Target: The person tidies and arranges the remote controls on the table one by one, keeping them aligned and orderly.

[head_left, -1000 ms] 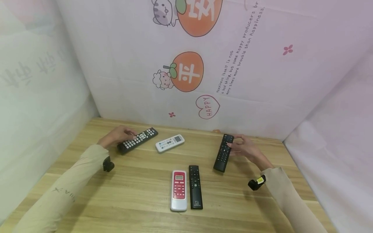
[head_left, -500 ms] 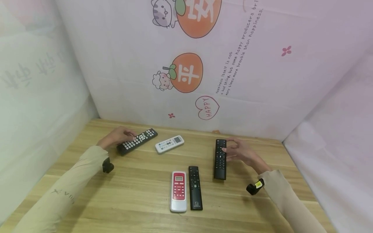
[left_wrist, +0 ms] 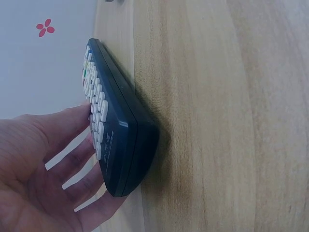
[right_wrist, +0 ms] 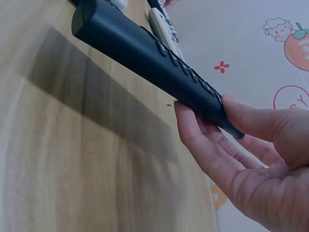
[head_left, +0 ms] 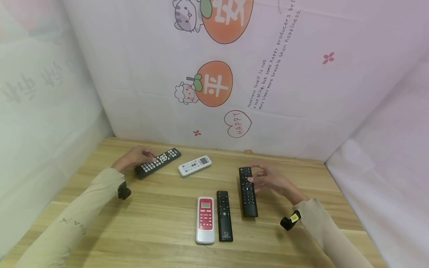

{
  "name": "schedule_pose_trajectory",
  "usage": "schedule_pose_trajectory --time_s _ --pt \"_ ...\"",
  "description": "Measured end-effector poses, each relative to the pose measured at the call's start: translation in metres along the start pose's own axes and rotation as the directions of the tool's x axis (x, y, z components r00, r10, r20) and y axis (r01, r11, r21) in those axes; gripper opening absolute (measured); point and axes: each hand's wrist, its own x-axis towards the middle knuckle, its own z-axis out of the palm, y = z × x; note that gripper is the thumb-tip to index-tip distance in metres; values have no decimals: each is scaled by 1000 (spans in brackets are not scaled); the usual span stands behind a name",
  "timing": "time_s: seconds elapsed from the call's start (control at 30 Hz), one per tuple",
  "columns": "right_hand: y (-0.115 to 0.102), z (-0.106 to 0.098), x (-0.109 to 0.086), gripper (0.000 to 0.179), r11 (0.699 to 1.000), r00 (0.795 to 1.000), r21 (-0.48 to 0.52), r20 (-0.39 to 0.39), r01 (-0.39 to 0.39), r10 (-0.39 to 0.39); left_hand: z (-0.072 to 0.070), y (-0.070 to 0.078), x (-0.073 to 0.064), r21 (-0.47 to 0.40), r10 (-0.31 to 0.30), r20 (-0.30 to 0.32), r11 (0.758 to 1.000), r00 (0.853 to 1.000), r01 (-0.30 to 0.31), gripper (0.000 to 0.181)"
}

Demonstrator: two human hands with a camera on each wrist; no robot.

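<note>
My right hand (head_left: 272,182) pinches a black remote control (head_left: 248,193) near its far end, thumb on the buttons and fingers beneath. In the right wrist view this remote (right_wrist: 145,53) is raised above the table, casting a long shadow on the wood. At the back left, my left hand (head_left: 135,158) grips a black remote with white buttons (head_left: 162,158). The left wrist view shows the thumb on the button face of that remote (left_wrist: 130,125), with the other fingers around its far side; its near end sits close over the tabletop.
A white remote (head_left: 195,166) lies at the back middle. Nearer the front, a red-and-silver remote (head_left: 205,221) and a slim black remote (head_left: 225,216) lie side by side on the wooden table (head_left: 151,230). A printed white curtain (head_left: 288,130) stands behind the table's back edge.
My right hand has brought its black remote left and toward the front, turning its near end to the right. The left hand and its remote stay in place.
</note>
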Motion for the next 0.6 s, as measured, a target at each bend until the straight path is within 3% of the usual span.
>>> schedule_pose_trajectory --time_s 0.6 --pt "10 20 -8 58 1000 994 21 105 -2 -1 0 -2 1 2 1 2 1000 1000 -1 40"
